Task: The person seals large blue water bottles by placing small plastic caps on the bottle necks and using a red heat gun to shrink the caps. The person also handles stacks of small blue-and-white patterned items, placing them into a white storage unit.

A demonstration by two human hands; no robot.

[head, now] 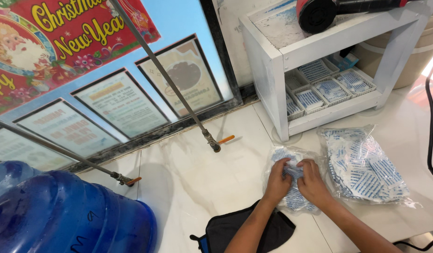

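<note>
While both hands work at it, the small clear bag of blue-and-white sachets (291,187) lies on the white tiled floor (202,178), just beside a fuller bag (366,164). The left hand (278,182) and right hand (312,180) have fingers curled, pinching its plastic. Pulling hard could split the thin film and scatter sachets toward the white shelf unit (272,79).

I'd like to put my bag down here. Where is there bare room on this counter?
The widest bare patch of counter lies between the blue water jug, the pipe ends and the hands. It is crowded to the right: left hand and right hand on a small packet bag, the bigger bag, the white shelf.
</note>
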